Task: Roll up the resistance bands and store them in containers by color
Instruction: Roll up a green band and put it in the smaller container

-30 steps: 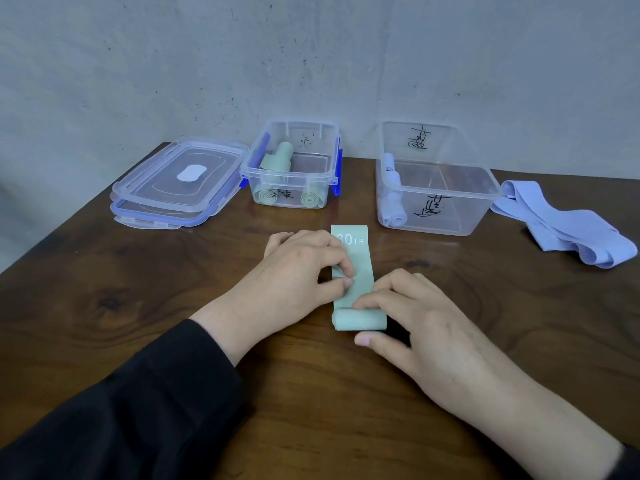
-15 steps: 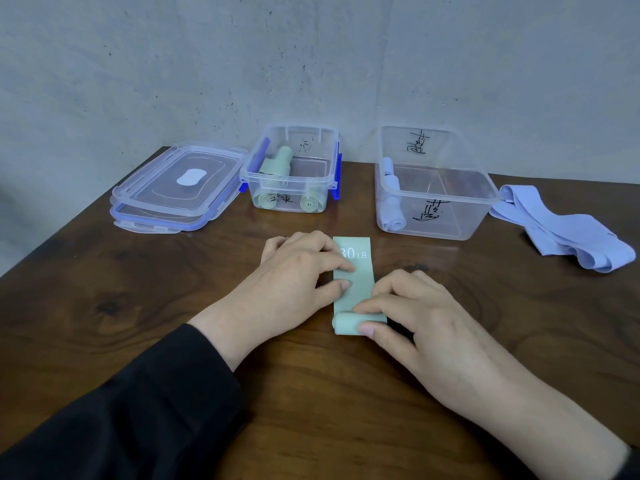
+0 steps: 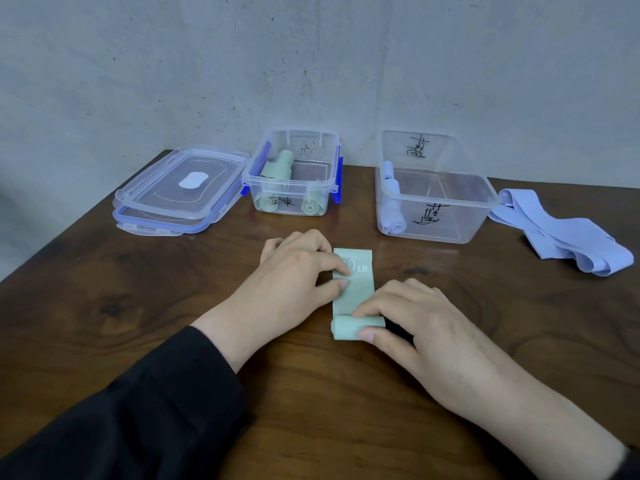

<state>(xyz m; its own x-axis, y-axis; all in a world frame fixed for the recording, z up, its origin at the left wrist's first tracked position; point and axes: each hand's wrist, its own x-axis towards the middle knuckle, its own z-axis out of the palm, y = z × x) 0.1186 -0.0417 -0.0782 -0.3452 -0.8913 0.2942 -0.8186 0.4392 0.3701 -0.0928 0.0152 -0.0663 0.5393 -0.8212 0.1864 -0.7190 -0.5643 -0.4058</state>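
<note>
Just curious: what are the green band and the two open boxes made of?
Green band: probably matte stretchy rubber or latex; it rolls softly. Boxes: clear, glossy hard plastic; the rolls inside show through.

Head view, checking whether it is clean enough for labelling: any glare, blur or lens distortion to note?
Head view: soft, even light; weak shadows under the left hand and right hand. Mild sheen on the stacked lids and clear containers. The table edges splay from the wide-angle lens. The green band print is partly covered, slightly soft.
</note>
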